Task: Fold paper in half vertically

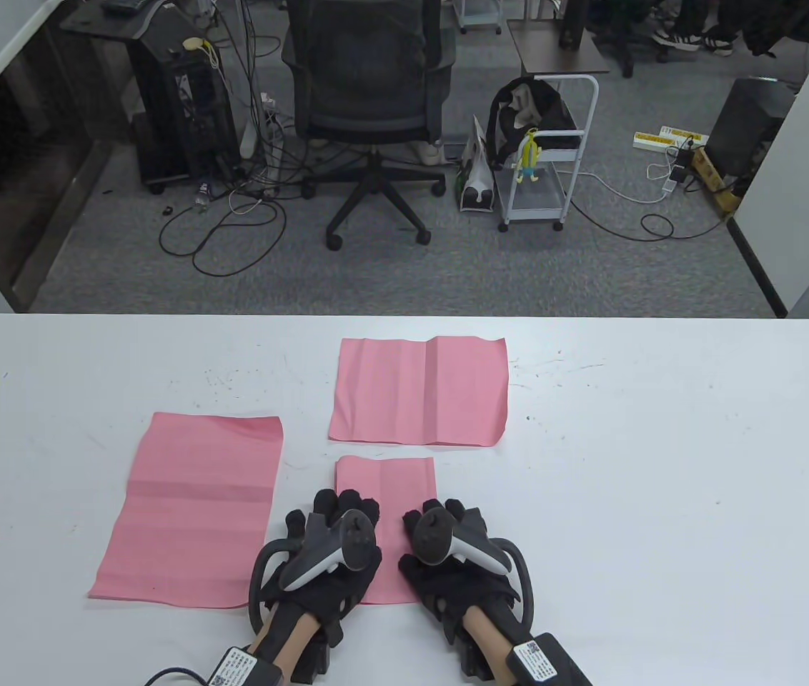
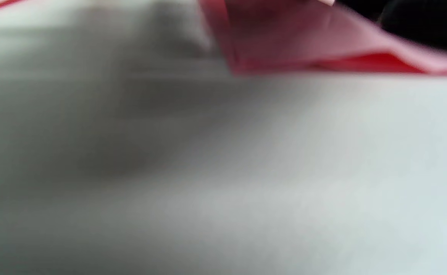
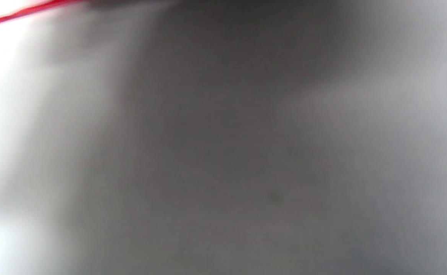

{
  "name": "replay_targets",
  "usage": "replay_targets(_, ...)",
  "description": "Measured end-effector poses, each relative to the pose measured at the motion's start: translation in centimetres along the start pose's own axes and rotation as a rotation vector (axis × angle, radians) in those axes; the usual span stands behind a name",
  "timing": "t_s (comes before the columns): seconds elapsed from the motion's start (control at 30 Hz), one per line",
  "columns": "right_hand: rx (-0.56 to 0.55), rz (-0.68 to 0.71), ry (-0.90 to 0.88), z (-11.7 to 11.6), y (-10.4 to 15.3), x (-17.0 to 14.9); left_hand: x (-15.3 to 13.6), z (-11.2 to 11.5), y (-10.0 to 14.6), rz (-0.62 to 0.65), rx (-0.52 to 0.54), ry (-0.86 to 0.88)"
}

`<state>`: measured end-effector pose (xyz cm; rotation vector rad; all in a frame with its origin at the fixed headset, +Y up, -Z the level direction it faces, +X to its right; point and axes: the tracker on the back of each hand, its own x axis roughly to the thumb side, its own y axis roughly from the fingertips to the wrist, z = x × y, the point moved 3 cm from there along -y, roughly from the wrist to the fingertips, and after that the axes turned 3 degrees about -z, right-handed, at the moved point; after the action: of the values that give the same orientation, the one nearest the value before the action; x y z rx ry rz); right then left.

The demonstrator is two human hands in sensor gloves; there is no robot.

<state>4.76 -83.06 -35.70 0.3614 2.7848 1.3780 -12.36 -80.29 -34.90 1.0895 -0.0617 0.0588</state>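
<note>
Your left hand (image 1: 329,554) and right hand (image 1: 451,554) sit side by side at the bottom centre of the table view, both lying on the narrow pink paper sheet (image 1: 386,489) between them. The left covers its lower left edge, the right its lower right edge. The trackers hide the fingers, so you cannot tell whether they press flat or pinch an edge.

In the left wrist view, blurred, a pink paper layer (image 2: 322,49) stands slightly raised over another at the top of the frame. That suggests the sheet is already doubled but not pressed flat. The right wrist view shows only grey blur and a thin red line in its upper left corner.

Judging by its narrow shape, you are at the creasing step: the fold looks made and needs setting. The next move calls for holding the layers aligned with one hand and running the other firmly along the folded edge.

Further out on the white table (image 1: 662,464), a larger creased pink sheet (image 1: 194,507) lies at centre left, and a square-ish pink sheet (image 1: 419,393) lies above your hands.
</note>
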Motion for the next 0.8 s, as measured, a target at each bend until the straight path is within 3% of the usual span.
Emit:
replay_targets(0.23,0.001,0.000,0.001,0.0,0.0,0.0,-0.9,1.8,-1.2,-0.014,-0.089,0.003)
replay_targets(0.63,0.004,-0.008,0.005,0.2,0.0,0.1,-0.9,2.1,-1.3,-0.008,-0.113,0.001)
replay_targets(0.73,-0.052,-0.023,-0.018,2.0,0.6,-0.2,-1.0,2.1,-1.3,-0.006,-0.117,0.008)
replay_targets(0.8,-0.136,-0.014,-0.157,3.7,1.7,-0.7,-1.0,2.1,-1.3,-0.006,-0.117,0.005)
